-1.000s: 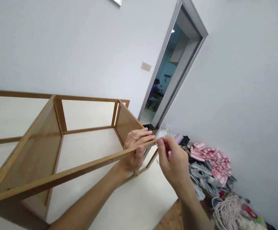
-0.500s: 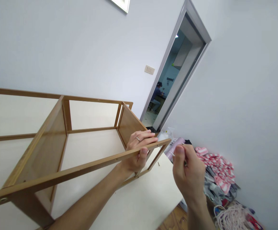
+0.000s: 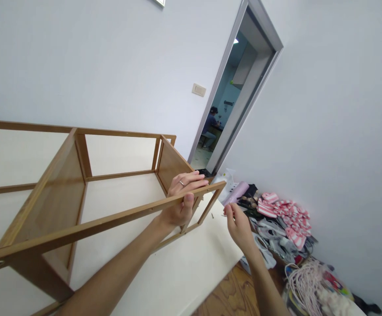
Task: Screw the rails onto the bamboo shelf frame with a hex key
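Observation:
A wooden shelf frame (image 3: 79, 193) lies on its side on a white table (image 3: 191, 272). My left hand (image 3: 180, 199) is closed round the frame's near rail close to its right end, thumb under, fingers over the top. My right hand (image 3: 238, 226) is lower and to the right, above the table's corner, with its fingertips pinched on a small thin metal piece that I cannot name. A small screw (image 3: 212, 215) lies on the table just below the frame's end.
Striped pink and grey clothes (image 3: 283, 219) and a coil of pale cord (image 3: 305, 287) are piled on the floor along the right wall. An open doorway (image 3: 230, 105) shows a seated person in another room. Wooden floor shows below the table's edge.
My right hand left the end of the rail and dropped down to the right, toward the table's corner. My left hand kept its grip on the rail.

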Tool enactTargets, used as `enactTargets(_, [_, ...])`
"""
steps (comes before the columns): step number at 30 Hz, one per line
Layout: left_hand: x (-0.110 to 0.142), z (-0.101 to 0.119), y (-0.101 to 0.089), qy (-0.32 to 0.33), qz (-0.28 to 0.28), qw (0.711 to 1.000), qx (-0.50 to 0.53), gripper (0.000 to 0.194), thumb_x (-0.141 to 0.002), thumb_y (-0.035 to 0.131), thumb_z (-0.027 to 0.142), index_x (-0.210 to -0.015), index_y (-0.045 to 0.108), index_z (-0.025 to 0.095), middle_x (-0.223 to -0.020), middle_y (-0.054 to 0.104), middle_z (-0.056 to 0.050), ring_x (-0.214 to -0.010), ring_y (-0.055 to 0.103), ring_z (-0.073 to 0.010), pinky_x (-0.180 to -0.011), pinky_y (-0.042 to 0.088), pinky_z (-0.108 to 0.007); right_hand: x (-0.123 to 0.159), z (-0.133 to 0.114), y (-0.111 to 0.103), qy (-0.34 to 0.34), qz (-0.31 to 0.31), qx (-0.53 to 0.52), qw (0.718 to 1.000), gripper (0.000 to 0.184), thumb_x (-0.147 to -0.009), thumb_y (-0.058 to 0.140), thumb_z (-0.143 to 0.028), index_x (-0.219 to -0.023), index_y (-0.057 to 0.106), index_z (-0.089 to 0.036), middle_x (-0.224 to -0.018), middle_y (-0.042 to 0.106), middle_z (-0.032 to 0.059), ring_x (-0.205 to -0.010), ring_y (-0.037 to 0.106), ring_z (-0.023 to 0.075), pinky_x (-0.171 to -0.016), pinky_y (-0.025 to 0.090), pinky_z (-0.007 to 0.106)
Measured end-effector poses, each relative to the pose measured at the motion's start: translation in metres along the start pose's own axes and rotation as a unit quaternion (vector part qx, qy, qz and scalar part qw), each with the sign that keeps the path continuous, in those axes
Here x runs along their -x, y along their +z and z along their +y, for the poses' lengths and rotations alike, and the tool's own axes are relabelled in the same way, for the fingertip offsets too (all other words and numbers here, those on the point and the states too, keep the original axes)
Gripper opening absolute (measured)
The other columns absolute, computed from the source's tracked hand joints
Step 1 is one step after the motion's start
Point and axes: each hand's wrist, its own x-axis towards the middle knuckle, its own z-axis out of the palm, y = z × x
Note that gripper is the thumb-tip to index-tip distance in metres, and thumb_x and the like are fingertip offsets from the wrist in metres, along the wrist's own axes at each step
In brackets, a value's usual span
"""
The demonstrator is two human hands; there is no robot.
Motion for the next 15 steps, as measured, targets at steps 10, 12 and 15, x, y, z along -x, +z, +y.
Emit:
enactTargets(10, [0.004, 0.002, -0.001, -0.013, -0.034, 0.999, -0.017, 0.064, -0.111, 0.019, 0.052, -0.122, 0.075, 0.023, -0.127, 0.074, -0.011, -0.135, 0.060, -0.0281, -0.118, 0.043, -0.051, 0.015, 0.047, 0.050, 0.146, -0.121, 0.094, 0.977, 0.031, -0.102, 0.065, -0.041, -0.121, 0.065, -0.016, -0.114, 0.070, 0.0065, -0.095, 0.070, 0.0187, -0.083, 0.061, 0.039])
enactTargets(12, [0.006, 0.002, -0.001, -0.016, -0.047, 0.998, -0.026, 0.064, -0.111, 0.018, 0.052, -0.126, 0.073, 0.023, -0.132, 0.072, -0.011, -0.139, 0.057, -0.0283, -0.121, 0.042, -0.053, 0.017, 0.042, 0.054, 0.160, -0.130, 0.117, 0.971, 0.032, -0.102, 0.064, -0.041, -0.121, 0.065, -0.016, -0.114, 0.070, 0.0066, -0.096, 0.070, 0.0191, -0.085, 0.061, 0.040])
enactTargets(15, [0.010, 0.003, -0.002, -0.022, -0.082, 0.996, -0.042, 0.060, -0.111, 0.020, 0.049, -0.138, 0.066, 0.022, -0.146, 0.063, -0.012, -0.147, 0.050, -0.0274, -0.124, 0.040, -0.052, 0.019, 0.035, 0.056, 0.168, -0.144, 0.146, 0.964, 0.032, -0.102, 0.064, -0.042, -0.121, 0.065, -0.016, -0.114, 0.070, 0.0066, -0.097, 0.070, 0.0195, -0.086, 0.061, 0.041])
